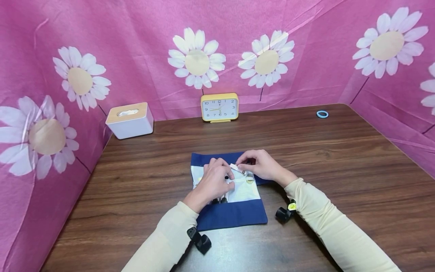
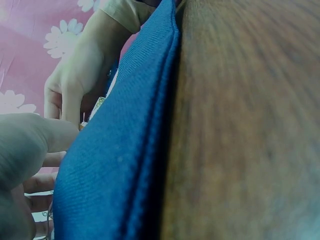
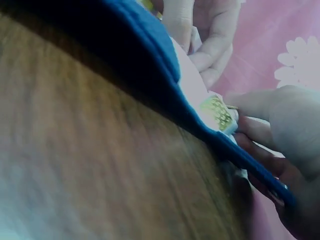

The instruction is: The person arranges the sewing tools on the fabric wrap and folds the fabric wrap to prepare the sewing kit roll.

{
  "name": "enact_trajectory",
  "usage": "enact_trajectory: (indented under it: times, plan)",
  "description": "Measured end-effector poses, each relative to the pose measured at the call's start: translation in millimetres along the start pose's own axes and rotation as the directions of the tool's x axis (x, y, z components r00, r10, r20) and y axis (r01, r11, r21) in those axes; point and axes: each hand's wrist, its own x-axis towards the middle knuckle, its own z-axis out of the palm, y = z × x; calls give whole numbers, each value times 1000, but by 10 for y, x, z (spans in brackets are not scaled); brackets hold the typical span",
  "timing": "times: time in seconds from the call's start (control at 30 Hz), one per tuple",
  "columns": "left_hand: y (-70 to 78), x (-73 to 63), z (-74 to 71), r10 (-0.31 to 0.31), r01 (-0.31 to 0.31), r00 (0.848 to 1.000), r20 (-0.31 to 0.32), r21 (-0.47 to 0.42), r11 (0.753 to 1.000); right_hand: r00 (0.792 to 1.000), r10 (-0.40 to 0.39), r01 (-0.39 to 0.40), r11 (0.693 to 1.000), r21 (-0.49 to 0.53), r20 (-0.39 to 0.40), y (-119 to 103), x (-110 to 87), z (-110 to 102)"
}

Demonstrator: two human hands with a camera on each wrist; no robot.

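A navy cloth pouch with a white lining lies unfolded on the table, small items set inside. Over its left half is my left hand, fingers spread and bent down to the lining. My right hand pinches a small white strip between thumb and forefinger at the pouch's far right. Just below that hand sits a round gold piece. A gold dimpled piece, thimble-like, shows close to the right fingertips in the right wrist view. Dark handle-like ends poke out beside the left wrist; the left palm hides other items.
A white tissue box with a wooden lid stands at the back left of the brown table. A yellow alarm clock stands at the back middle, and a blue ring lies at the back right. Pink flowered cloth surrounds the table.
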Motion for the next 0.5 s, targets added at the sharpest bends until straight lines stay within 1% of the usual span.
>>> enact_trajectory:
  times: [0.13,0.33,0.5]
  plan:
    - [-1,6,4,-1,1,1000,4,8,1000,999,-34,35,999,-41,34,11,-11,-52]
    - [-3,9,8,-7,7,1000,4,3,1000,995,-45,54,994,-99,94,-9,-22,-121]
    - [-13,7,11,-8,8,1000,-3,3,1000,989,-87,106,982,-157,120,-21,-24,-136]
